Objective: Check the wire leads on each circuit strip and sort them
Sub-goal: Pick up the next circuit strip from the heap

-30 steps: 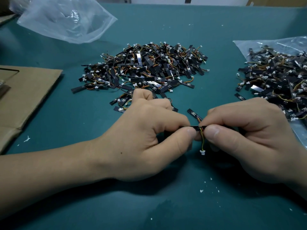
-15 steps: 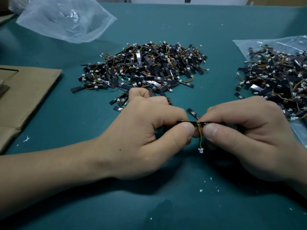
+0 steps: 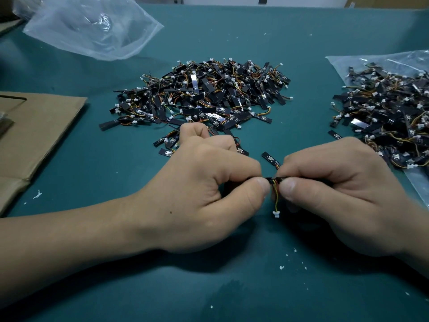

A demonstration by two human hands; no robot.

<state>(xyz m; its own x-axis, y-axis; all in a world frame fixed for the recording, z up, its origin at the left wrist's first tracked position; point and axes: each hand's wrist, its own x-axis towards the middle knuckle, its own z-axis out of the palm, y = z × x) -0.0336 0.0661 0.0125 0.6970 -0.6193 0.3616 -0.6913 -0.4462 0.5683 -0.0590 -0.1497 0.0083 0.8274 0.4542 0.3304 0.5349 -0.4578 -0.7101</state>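
Matting [image 3: 232,31], teal, perhaps felt, bears central strip pile [image 3: 202,98].

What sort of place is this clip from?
Probably an electronics assembly or inspection bench: a teal work mat carries a heap of wired circuit strips, a second heap lies on a clear plastic bag, and the left hand and right hand pinch one strip.

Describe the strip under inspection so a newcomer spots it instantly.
Start at the teal mat, nearer than the central pile. Between the left hand and right hand runs a black strip. Unlike the others, it is pinched, its white connector dangling on wires.
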